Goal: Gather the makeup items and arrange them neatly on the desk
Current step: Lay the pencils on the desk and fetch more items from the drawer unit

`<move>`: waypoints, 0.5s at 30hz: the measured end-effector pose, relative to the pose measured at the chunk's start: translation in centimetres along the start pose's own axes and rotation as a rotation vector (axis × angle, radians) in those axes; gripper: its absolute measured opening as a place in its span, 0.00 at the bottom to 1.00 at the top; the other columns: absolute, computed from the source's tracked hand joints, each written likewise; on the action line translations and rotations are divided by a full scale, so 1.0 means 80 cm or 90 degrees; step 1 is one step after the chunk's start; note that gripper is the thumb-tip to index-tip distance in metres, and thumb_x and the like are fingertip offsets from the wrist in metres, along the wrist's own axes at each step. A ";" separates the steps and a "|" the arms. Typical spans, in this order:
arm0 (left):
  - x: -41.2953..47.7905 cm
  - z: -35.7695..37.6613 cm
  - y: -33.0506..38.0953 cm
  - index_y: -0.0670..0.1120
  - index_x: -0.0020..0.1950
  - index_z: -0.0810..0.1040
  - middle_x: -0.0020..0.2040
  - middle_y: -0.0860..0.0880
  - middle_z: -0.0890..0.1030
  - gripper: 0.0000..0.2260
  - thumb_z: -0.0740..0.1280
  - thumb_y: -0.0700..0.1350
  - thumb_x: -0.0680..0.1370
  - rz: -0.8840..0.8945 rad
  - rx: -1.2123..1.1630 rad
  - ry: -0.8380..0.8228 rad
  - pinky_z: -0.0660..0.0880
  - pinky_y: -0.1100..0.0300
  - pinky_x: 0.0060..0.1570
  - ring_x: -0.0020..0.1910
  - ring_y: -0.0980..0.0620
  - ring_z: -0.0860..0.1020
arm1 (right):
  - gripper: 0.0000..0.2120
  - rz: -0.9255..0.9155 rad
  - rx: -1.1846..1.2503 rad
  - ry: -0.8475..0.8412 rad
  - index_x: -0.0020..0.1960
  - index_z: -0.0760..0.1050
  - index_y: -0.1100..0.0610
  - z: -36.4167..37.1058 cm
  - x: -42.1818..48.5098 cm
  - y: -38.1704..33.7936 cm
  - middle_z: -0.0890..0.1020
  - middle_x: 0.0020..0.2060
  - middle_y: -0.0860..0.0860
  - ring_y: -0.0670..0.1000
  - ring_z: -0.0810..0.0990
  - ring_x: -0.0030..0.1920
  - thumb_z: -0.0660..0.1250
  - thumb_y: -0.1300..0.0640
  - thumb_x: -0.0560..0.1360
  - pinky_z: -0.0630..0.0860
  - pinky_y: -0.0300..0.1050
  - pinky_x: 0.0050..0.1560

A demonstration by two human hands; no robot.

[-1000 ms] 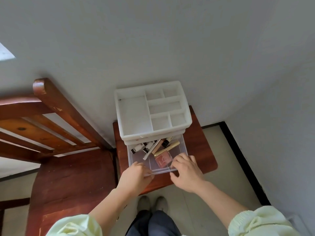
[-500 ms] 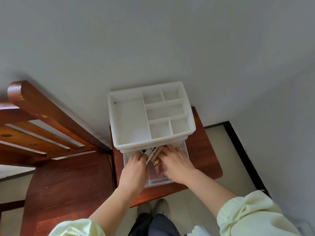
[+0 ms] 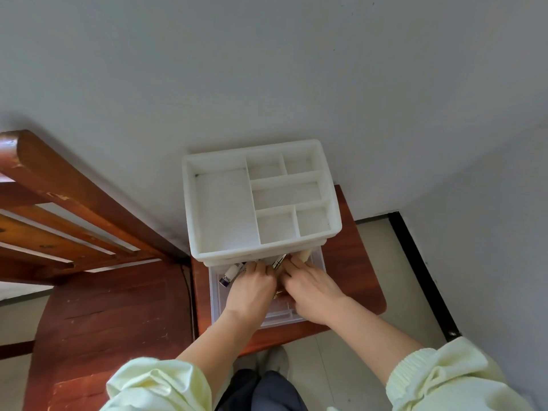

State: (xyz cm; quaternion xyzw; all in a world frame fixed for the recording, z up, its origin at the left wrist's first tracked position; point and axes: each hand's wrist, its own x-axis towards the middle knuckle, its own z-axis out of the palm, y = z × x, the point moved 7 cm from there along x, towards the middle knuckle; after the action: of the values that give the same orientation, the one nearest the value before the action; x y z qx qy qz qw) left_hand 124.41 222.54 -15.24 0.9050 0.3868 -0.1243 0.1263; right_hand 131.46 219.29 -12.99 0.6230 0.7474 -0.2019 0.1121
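We see a white box (image 3: 222, 209) with little open rooms on top. It stands on a small red-brown tabletop (image 3: 358, 262), close to the grey wall (image 3: 267, 69). At the bottom of the box a clear drawer (image 3: 214, 298) sticks out toward us. The makeup things are in that drawer.

A white tube (image 3: 232, 272) with a dark cap lies at the left side of the drawer, right by the fingers of the left grip (image 3: 252, 287). A thin silver stick (image 3: 279, 261) shows between the two grips, up by the edge of the box. A pale cream thing (image 3: 305, 256) peeks out past the right grip (image 3: 311, 289).

Both grips are down in the drawer, side by side and very close. Their fingers bend down onto the makeup and hide it. We cannot tell if either grip is holding something or only touching.

A brown wooden chair (image 3: 103, 321) stands just to the left of the tabletop.
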 end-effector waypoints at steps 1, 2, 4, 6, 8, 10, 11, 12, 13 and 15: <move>0.003 0.000 0.002 0.44 0.28 0.78 0.28 0.46 0.77 0.20 0.83 0.38 0.44 0.004 0.003 -0.006 0.74 0.62 0.20 0.26 0.48 0.78 | 0.18 -0.005 0.005 0.003 0.64 0.73 0.61 0.001 -0.002 0.002 0.71 0.65 0.56 0.56 0.66 0.68 0.66 0.63 0.74 0.67 0.49 0.65; 0.008 0.005 0.002 0.44 0.27 0.77 0.27 0.46 0.76 0.21 0.83 0.38 0.42 0.000 -0.006 -0.004 0.73 0.62 0.19 0.25 0.48 0.77 | 0.18 -0.011 0.010 0.008 0.64 0.73 0.60 0.003 -0.003 0.004 0.72 0.65 0.56 0.56 0.66 0.68 0.67 0.61 0.75 0.68 0.49 0.64; 0.014 -0.001 0.006 0.44 0.28 0.77 0.27 0.46 0.76 0.20 0.84 0.40 0.44 0.000 0.000 -0.003 0.73 0.61 0.19 0.25 0.49 0.77 | 0.19 -0.018 0.018 0.015 0.64 0.73 0.60 0.008 -0.004 0.007 0.73 0.64 0.55 0.55 0.68 0.67 0.68 0.57 0.75 0.69 0.50 0.63; 0.013 -0.005 0.012 0.42 0.39 0.80 0.38 0.44 0.80 0.14 0.81 0.43 0.60 -0.004 0.018 -0.055 0.78 0.59 0.30 0.36 0.47 0.81 | 0.21 -0.023 0.018 0.016 0.66 0.72 0.59 0.013 -0.004 0.009 0.73 0.64 0.54 0.55 0.68 0.67 0.69 0.56 0.74 0.69 0.49 0.63; 0.017 -0.004 0.012 0.40 0.57 0.75 0.55 0.42 0.78 0.09 0.65 0.40 0.78 -0.036 0.060 -0.078 0.76 0.57 0.48 0.55 0.45 0.78 | 0.24 -0.024 0.007 0.011 0.69 0.70 0.59 0.012 -0.003 0.009 0.72 0.65 0.54 0.55 0.67 0.68 0.69 0.56 0.75 0.69 0.48 0.63; 0.018 -0.005 0.016 0.40 0.63 0.70 0.61 0.41 0.75 0.12 0.56 0.36 0.80 -0.031 0.088 -0.074 0.73 0.56 0.55 0.61 0.44 0.75 | 0.25 -0.024 -0.011 0.009 0.69 0.69 0.60 0.010 -0.003 0.010 0.72 0.65 0.55 0.55 0.67 0.68 0.69 0.56 0.75 0.69 0.48 0.62; 0.019 -0.007 0.017 0.40 0.64 0.70 0.62 0.40 0.75 0.13 0.55 0.35 0.80 -0.026 0.109 -0.075 0.73 0.56 0.55 0.61 0.43 0.75 | 0.25 -0.029 -0.019 0.011 0.68 0.70 0.61 0.008 -0.003 0.009 0.73 0.64 0.55 0.56 0.68 0.68 0.70 0.55 0.74 0.70 0.49 0.61; 0.020 -0.005 0.017 0.40 0.64 0.70 0.62 0.40 0.75 0.13 0.55 0.35 0.80 -0.022 0.128 -0.082 0.73 0.56 0.56 0.61 0.43 0.75 | 0.25 -0.039 -0.031 0.016 0.66 0.72 0.61 0.007 -0.004 0.008 0.74 0.63 0.56 0.56 0.69 0.67 0.72 0.55 0.73 0.72 0.50 0.59; 0.021 -0.005 0.016 0.39 0.64 0.69 0.62 0.40 0.75 0.13 0.55 0.35 0.80 -0.026 0.135 -0.091 0.73 0.56 0.56 0.61 0.43 0.75 | 0.24 -0.052 -0.050 0.020 0.64 0.74 0.60 0.007 -0.004 0.007 0.76 0.60 0.56 0.56 0.72 0.65 0.74 0.54 0.71 0.75 0.50 0.55; 0.020 -0.003 0.010 0.39 0.64 0.69 0.62 0.40 0.76 0.12 0.55 0.35 0.81 -0.051 0.140 -0.115 0.74 0.55 0.56 0.61 0.43 0.76 | 0.22 -0.069 -0.086 0.022 0.59 0.78 0.59 0.005 -0.004 0.004 0.80 0.54 0.55 0.56 0.76 0.60 0.76 0.53 0.68 0.77 0.50 0.49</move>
State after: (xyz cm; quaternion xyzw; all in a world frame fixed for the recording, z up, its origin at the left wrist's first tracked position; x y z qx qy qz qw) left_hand 126.09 223.20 -15.43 0.8824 0.3936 -0.2517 0.0554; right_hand 131.84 218.86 -13.23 0.5761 0.7936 -0.1460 0.1300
